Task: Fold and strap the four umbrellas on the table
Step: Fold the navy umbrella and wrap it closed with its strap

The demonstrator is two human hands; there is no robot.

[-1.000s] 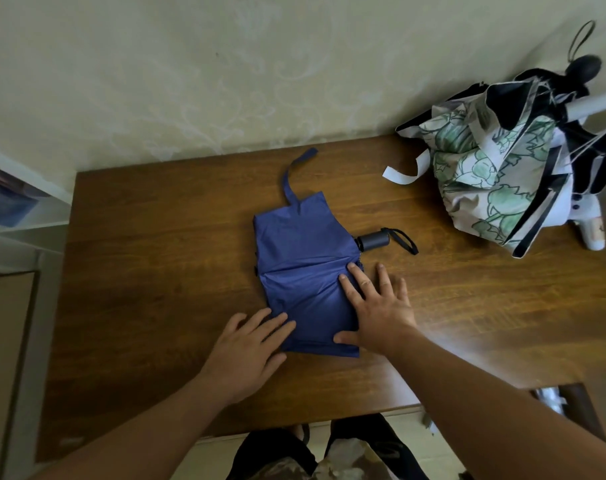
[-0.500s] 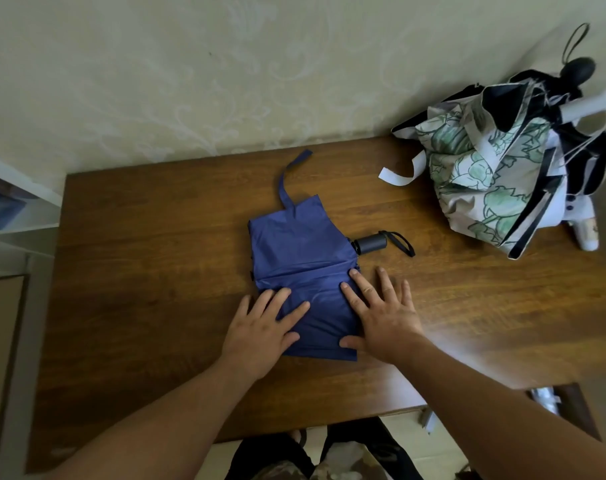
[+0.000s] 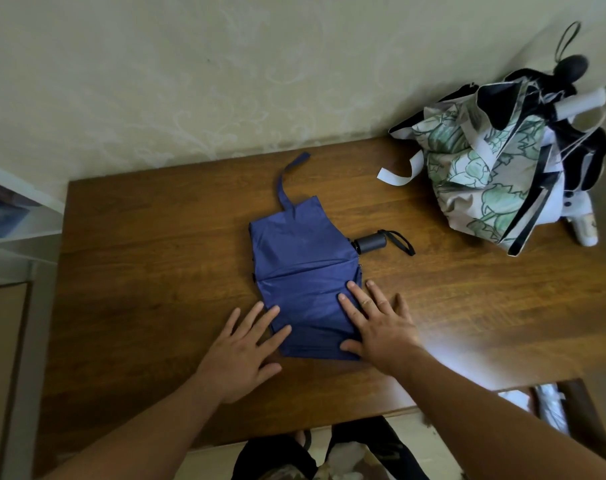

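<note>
Head-worn view, steeply down, near the table (image 3: 156, 271)

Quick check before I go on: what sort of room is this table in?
Most likely a room in a home: a wooden table pushed against a patterned cream wall, a white shelf unit beside it, and household umbrellas heaped in the corner.

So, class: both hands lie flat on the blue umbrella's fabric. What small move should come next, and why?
Probably roll the flattened blue umbrella from its near edge toward the strap: both the left hand and the right hand press it flat, and the strap lies loose at the far edge.
</note>
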